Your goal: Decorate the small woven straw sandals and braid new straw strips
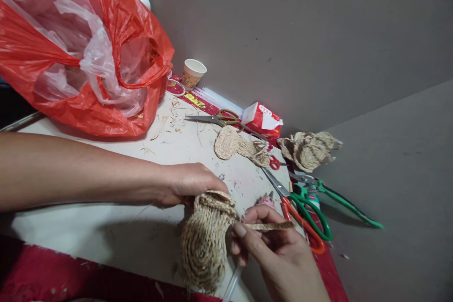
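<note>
Now gripping the top of a woven straw piece (205,245) with the left hand (198,181), hiding most of those fingers behind it. Holding it over the white tabletop (247,179). Also pinching a thin straw braid (274,226) at its side between thumb and fingers of the right hand (276,250). Seeing orange-handled scissors (300,220) lying just past that hand, and a red plastic bag (130,19) sitting near the left arm (88,170).

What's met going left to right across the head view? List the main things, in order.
Red plastic bag → woven piece in the left hand → red-and-white packet → crumpled woven bundle → green-handled cutters, which reach farthest right.
</note>
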Demonstrator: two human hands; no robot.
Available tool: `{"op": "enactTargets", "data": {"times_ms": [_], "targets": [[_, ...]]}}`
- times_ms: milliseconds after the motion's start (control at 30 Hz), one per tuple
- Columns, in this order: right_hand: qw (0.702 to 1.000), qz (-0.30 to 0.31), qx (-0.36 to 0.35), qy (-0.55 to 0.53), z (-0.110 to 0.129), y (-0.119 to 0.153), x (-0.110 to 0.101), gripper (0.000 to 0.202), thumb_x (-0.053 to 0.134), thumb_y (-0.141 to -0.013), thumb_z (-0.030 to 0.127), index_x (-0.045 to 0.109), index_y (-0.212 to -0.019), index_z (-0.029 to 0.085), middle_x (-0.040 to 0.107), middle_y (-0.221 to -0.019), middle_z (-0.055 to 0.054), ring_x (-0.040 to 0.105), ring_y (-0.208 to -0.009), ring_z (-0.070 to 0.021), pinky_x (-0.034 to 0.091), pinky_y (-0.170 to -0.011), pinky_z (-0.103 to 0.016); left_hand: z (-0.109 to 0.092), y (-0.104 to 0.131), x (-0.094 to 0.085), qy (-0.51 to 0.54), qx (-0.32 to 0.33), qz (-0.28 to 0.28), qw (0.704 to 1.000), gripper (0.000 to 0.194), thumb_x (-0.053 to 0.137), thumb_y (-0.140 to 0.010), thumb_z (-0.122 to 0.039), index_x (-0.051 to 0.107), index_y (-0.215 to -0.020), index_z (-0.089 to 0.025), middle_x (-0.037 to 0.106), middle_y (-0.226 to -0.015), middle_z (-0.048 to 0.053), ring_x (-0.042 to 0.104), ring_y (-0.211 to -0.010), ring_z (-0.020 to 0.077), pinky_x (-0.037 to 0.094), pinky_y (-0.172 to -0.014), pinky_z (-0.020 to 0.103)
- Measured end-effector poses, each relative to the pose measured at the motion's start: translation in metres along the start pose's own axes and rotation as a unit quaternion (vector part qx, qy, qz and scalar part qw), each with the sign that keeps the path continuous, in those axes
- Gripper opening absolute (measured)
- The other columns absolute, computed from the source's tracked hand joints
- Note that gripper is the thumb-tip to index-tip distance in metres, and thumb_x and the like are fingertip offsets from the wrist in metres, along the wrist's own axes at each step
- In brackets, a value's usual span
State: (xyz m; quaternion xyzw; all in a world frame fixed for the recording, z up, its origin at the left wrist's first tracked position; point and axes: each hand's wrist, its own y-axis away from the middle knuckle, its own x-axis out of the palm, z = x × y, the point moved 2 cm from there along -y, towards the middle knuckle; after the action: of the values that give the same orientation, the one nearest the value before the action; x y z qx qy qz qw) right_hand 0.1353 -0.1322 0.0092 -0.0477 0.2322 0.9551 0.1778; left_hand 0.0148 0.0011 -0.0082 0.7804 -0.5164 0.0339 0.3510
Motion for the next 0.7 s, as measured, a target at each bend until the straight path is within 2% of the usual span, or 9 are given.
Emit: {"op": "enactTargets", "data": {"times_ms": [367,533,700], "targets": [[0.998,0.001,-0.015,0.062,0.0036,-0.0006,-0.0007,0.034,0.073,-0.072,0.046,0.051,-0.074,0.02,0.057,-0.05,0.003,0.049,-0.046,-0.0108,0.039,-0.048,-0.022,0.0008,0.0045,0.0044,0.018,0.023,-0.008,1.0,0.007,0.059,-0.058,-0.018,0.054,-0.053,-0.015,0.05,-0.047,-0.004,0.041,-0.043,0.008,0.031,-0.046,0.023],[0.998,-0.02,-0.032,0.043,0.0014,-0.0035,0.0019,0.034,0.076,-0.069,0.042,0.051,-0.073,0.02,0.051,-0.053,0.006,0.045,-0.043,-0.008,0.034,-0.044,-0.019,0.0035,0.0027,0.0043,0.011,0.029,-0.011,0.999,0.009,0.059,-0.057,-0.018,0.051,-0.055,-0.016,0.047,-0.047,-0.005,0.039,-0.044,0.0079,0.029,-0.046,0.023],[0.999,-0.031,-0.019,0.008,0.0016,-0.0037,0.0038,0.033,0.077,-0.068,0.04,0.053,-0.081,0.02,0.056,-0.054,0.005,0.045,-0.041,-0.0075,0.036,-0.042,-0.018,0.004,0.0023,0.0038,0.019,0.036,-0.016,0.999,0.009,0.059,-0.058,-0.02,0.051,-0.059,-0.016,0.046,-0.048,-0.005,0.038,-0.045,0.0081,0.03,-0.047,0.023]]}}
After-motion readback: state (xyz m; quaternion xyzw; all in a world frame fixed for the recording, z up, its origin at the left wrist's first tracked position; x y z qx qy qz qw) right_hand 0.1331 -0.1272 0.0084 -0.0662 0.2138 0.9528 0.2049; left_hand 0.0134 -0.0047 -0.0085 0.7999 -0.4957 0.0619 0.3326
